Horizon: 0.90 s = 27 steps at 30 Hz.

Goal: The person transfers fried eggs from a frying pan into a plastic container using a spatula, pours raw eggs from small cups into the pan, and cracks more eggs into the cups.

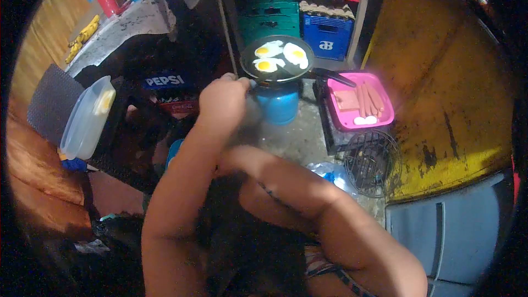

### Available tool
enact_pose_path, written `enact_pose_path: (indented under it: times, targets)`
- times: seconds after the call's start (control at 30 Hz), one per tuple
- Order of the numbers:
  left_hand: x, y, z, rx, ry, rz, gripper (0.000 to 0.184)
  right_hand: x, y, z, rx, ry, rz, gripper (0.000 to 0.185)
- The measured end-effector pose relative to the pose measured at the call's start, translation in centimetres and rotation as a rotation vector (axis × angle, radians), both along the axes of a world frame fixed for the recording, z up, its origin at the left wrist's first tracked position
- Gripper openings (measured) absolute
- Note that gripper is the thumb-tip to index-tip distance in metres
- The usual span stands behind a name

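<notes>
My left hand (224,98) reaches to the near left side of the burner under the frying pan (286,72). Its fingers are closed, and what they grip is hidden. Three fried eggs (296,54) with whole yolks lie in the pan. The pan sits over a blue gas cylinder (278,105), its black handle pointing right. My right forearm crosses behind the left one; only a bit of my right hand (224,160) shows, its fingers hidden. Just left of there, a blue edge (174,151) peeks out, too covered to name.
A pink tub (336,122) on the right holds sausages (369,98), pink slices and two white eggs (365,120). A clear plastic container (82,132) at left has a fried egg inside. Crates (325,37) stand behind; a wire rack (373,162) lies at right. Bananas (83,37) rest on the left counter.
</notes>
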State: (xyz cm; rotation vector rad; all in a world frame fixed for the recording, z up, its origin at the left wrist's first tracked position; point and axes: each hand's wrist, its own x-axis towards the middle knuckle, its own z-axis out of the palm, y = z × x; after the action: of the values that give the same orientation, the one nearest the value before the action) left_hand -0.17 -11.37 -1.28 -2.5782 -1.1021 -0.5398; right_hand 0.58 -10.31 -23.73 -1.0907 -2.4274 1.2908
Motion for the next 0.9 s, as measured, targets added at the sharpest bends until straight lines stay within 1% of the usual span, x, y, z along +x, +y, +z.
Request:
enact_pose_path:
  times: [0.1, 0.2, 0.27, 0.3, 0.4, 0.53, 0.63, 0.7, 0.8, 0.83, 0.9]
  targets:
    - [1.8, 0.1, -0.8, -0.038, -0.076, 0.031, 0.022, -1.0, 1.0, -0.1, -0.027, 0.115, -0.046, 0.049]
    - [2.3, -0.2, -0.2, -0.138, -0.126, 0.12, 0.023, -1.9, 1.9, 0.0, -0.052, 0.239, -0.1, 0.049]
    - [1.9, -0.4, 0.1, -0.135, -0.179, 0.136, 0.022, -2.3, 2.1, 0.2, -0.061, 0.279, -0.112, 0.049]
    - [1.6, -0.5, 0.3, -0.131, -0.206, 0.147, 0.022, -2.3, 2.0, 0.2, -0.063, 0.268, -0.1, 0.049]
    - [0.5, -1.5, 1.6, -0.117, -0.125, 0.167, 0.02, -2.1, 1.3, 0.3, -0.055, 0.178, -0.043, 0.048]
    - [-0.9, -1.7, 2.4, -0.129, -0.016, 0.124, 0.019, -0.7, 0.1, 0.2, -0.033, 0.024, 0.034, 0.048]
    - [-0.8, -1.7, 2.8, -0.159, 0.056, 0.124, 0.018, -0.4, 0.1, 0.1, -0.037, 0.016, 0.03, 0.048]
    - [-0.1, -1.7, 2.6, -0.175, 0.054, 0.114, 0.017, -0.9, 0.6, 0.1, -0.049, 0.088, -0.012, 0.048]
    - [1.8, -0.9, 1.0, -0.192, -0.091, 0.086, 0.016, -1.8, 1.7, -0.3, -0.071, 0.265, -0.128, 0.048]
    - [2.6, -0.1, 0.7, -0.255, -0.08, 0.135, 0.016, -1.7, 1.7, -0.4, -0.074, 0.31, -0.162, 0.048]
    - [3.2, 0.5, -0.2, -0.249, -0.162, 0.161, 0.017, -1.6, 2.2, -0.4, -0.073, 0.364, -0.215, 0.048]
